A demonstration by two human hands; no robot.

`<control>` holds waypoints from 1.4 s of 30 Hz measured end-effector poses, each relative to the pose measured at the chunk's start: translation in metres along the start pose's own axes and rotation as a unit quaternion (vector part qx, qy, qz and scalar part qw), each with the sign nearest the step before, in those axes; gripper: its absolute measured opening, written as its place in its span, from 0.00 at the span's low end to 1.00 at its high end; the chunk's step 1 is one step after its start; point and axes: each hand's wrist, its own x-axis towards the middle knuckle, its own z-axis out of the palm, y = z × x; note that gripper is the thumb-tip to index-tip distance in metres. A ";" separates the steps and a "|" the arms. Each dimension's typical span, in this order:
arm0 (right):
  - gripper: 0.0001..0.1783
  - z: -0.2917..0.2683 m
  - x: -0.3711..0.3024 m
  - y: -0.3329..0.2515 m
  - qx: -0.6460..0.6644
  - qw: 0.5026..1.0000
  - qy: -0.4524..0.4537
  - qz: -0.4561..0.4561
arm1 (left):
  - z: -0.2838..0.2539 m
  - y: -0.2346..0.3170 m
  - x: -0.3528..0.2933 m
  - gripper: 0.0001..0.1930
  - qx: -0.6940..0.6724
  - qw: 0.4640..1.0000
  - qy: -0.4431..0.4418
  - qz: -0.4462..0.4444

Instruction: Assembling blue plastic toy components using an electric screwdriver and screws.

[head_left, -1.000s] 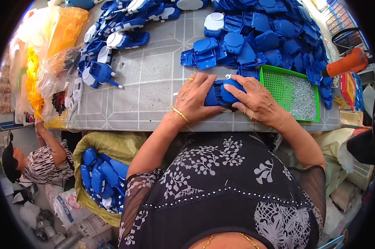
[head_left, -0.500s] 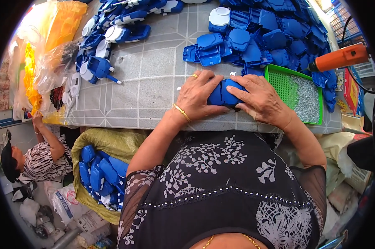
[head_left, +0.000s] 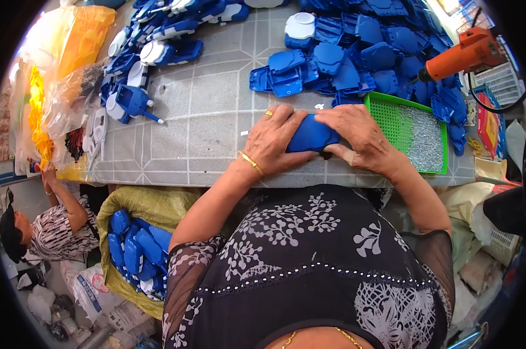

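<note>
At the near edge of the table I hold a blue plastic casing (head_left: 312, 135) between both hands. My left hand (head_left: 273, 139) is closed round its left end, fingers over the far side and thumb along the near side. The right end sits in my right hand (head_left: 359, 138), with fingers curled over the far edge and thumb at the near corner. The casing's smooth upper face shows between the hands; its underside is hidden. Just right of my right hand stands a green basket (head_left: 383, 131) holding many small silvery screws (head_left: 424, 138).
Loose blue plastic shells (head_left: 338, 64) are heaped at the far right. Blue-and-white assembled pieces (head_left: 136, 100) lie far left. An orange power screwdriver (head_left: 458, 57) hangs above the right side. Left below, a sack (head_left: 108, 267) holds blue pieces; another person (head_left: 62, 230) works at the left.
The dark slit across the casing no longer shows; a smooth blue face is visible now. My right fingers have shifted to its far edge. The orange screwdriver has tilted and moved slightly left and up.
</note>
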 end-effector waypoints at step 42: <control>0.09 -0.084 -0.054 0.039 0.346 0.785 0.470 0.207 | 0.008 0.007 0.002 0.40 0.069 0.997 -0.011 -0.015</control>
